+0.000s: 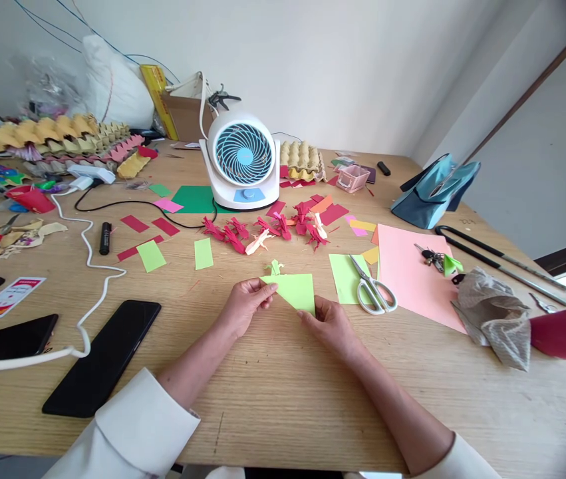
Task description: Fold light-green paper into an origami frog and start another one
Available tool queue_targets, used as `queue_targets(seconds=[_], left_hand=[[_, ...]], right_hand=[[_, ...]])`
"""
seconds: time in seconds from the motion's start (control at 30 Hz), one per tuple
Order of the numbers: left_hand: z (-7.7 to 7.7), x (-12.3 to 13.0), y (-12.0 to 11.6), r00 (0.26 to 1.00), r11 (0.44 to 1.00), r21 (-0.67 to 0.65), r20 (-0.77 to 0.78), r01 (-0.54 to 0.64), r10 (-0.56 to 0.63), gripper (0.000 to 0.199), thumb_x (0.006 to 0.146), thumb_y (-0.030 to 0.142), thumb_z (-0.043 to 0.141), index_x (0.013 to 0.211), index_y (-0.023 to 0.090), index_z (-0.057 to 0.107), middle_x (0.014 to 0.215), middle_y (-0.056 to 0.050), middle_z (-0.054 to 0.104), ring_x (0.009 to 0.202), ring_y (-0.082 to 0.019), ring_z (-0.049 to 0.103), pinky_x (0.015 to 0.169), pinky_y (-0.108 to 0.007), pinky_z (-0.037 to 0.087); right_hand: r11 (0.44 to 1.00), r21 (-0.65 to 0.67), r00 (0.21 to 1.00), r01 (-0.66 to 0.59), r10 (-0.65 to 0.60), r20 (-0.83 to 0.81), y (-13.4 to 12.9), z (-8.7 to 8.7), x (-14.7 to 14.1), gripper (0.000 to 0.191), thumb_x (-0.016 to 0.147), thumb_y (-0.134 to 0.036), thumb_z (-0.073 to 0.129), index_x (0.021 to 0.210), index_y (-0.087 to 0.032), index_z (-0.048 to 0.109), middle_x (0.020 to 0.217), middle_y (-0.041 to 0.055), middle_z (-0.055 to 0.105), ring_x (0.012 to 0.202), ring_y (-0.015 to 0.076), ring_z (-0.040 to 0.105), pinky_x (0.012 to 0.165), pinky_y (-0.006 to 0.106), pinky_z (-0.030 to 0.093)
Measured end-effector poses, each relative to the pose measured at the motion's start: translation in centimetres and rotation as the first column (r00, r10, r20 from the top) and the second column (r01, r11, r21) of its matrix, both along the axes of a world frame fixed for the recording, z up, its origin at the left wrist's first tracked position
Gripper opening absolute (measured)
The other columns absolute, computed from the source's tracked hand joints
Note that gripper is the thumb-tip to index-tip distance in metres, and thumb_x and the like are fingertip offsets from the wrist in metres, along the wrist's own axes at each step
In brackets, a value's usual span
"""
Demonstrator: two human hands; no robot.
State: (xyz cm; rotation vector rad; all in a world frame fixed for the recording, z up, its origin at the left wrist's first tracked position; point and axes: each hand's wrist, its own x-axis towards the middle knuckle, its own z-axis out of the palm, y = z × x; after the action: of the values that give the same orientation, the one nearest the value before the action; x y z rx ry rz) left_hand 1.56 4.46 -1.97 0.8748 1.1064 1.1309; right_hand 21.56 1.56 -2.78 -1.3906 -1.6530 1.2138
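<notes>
A light green sheet of paper (pixel 296 289), folded along a slanting lower edge, is held up between my two hands. My left hand (pixel 249 303) pinches its left corner between thumb and fingers. At the lower right corner, my right hand (pixel 330 324) grips the paper with thumb and fingers. Just behind the sheet stands a small light green folded paper figure (pixel 275 267), partly hidden by it. White-handled scissors (pixel 373 287) lie to the right, across another light green sheet (pixel 341 279). Red and pale folded paper figures (pixel 235 234) sit in a row farther back.
A white fan (pixel 243 159) stands at the back middle. Pink paper (pixel 412 279), keys (pixel 432 258) and a blue bag (pixel 435 193) are on the right. Phones (pixel 103 359), a white cable (pixel 94 256) and a black marker (pixel 106 238) lie on the left. Egg trays (pixel 48 136) are stacked behind.
</notes>
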Motion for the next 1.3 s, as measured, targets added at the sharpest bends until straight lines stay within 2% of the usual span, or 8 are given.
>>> queue_targets(seconds=[0.13, 0.37, 0.63, 0.83, 1.03, 1.13, 1.3], left_hand=[[0.1, -0.6, 0.4, 0.997, 0.998, -0.02, 0.033, -0.062, 0.063, 0.039, 0.057, 0.04, 0.089, 0.065, 0.012, 0.063, 0.059, 0.002, 0.058, 0.052, -0.005, 0.048, 0.05, -0.019, 0.036], [0.1, -0.7, 0.3, 0.995, 0.997, 0.01, 0.058, -0.079, 0.078, 0.037, 0.061, 0.04, 0.088, 0.064, 0.013, 0.062, 0.06, 0.002, 0.059, 0.055, -0.005, 0.049, 0.05, -0.018, 0.037], [0.3, -0.8, 0.5, 0.983, 0.986, 0.044, 0.092, -0.161, 0.157, 0.038, 0.058, 0.043, 0.088, 0.067, 0.013, 0.066, 0.06, 0.003, 0.056, 0.058, -0.007, 0.049, 0.048, -0.016, 0.038], [0.3, -0.9, 0.7, 0.971, 0.974, 0.058, 0.117, -0.218, 0.21, 0.038, 0.057, 0.042, 0.088, 0.072, 0.013, 0.069, 0.062, 0.003, 0.056, 0.058, -0.006, 0.049, 0.047, -0.016, 0.039], [0.1, -1.1, 0.9, 0.938, 0.958, -0.012, 0.201, -0.287, 0.283, 0.04, 0.055, 0.038, 0.091, 0.072, 0.013, 0.066, 0.062, 0.003, 0.057, 0.057, -0.005, 0.05, 0.047, -0.014, 0.041], [0.0, -0.9, 0.8, 0.942, 0.968, -0.027, 0.226, -0.248, 0.248, 0.039, 0.056, 0.037, 0.091, 0.072, 0.014, 0.064, 0.062, 0.004, 0.057, 0.057, -0.005, 0.051, 0.047, -0.014, 0.041], [-0.3, -0.1, 0.2, 0.986, 0.996, -0.042, 0.145, -0.075, 0.08, 0.039, 0.056, 0.039, 0.09, 0.07, 0.013, 0.064, 0.061, 0.003, 0.057, 0.057, -0.006, 0.051, 0.049, -0.015, 0.044]], right_hand=[[1.0, 0.018, 1.0, 0.013, -0.013, 0.022, -0.1, 0.3, 0.1, 0.031, 0.081, -0.039, 0.058, 0.064, -0.021, 0.039, 0.061, -0.0054, 0.034, 0.058, 0.0099, 0.031, 0.051, 0.024, 0.023], [0.999, 0.052, 0.997, 0.008, -0.012, 0.079, -0.1, 1.0, 0.0, 0.037, 0.079, -0.042, 0.058, 0.059, -0.021, 0.035, 0.057, -0.0051, 0.034, 0.055, 0.0098, 0.03, 0.051, 0.025, 0.023], [0.996, 0.042, 0.991, -0.084, 0.079, 0.11, -0.2, 0.9, 0.3, 0.027, 0.08, -0.035, 0.056, 0.062, -0.02, 0.042, 0.06, -0.0045, 0.04, 0.058, 0.0106, 0.035, 0.053, 0.025, 0.026], [0.995, 0.022, 0.987, -0.1, 0.096, 0.128, 0.0, 0.9, 0.5, 0.032, 0.082, -0.039, 0.057, 0.061, -0.02, 0.042, 0.059, -0.0043, 0.043, 0.057, 0.0106, 0.037, 0.054, 0.025, 0.027], [0.993, 0.025, 0.991, -0.112, 0.109, 0.083, -0.1, 0.9, 0.6, 0.022, 0.083, -0.035, 0.056, 0.068, -0.02, 0.048, 0.062, -0.0046, 0.045, 0.058, 0.0107, 0.039, 0.055, 0.024, 0.028], [0.994, 0.017, 0.992, -0.106, 0.104, 0.069, -0.1, 1.1, 0.5, 0.019, 0.082, -0.033, 0.055, 0.07, -0.019, 0.05, 0.063, -0.0044, 0.046, 0.059, 0.0109, 0.041, 0.055, 0.024, 0.029], [0.997, 0.02, 0.996, -0.079, 0.078, 0.045, -0.1, 1.3, 0.3, 0.019, 0.081, -0.031, 0.056, 0.069, -0.02, 0.049, 0.062, -0.0045, 0.045, 0.058, 0.0107, 0.04, 0.054, 0.024, 0.029]])
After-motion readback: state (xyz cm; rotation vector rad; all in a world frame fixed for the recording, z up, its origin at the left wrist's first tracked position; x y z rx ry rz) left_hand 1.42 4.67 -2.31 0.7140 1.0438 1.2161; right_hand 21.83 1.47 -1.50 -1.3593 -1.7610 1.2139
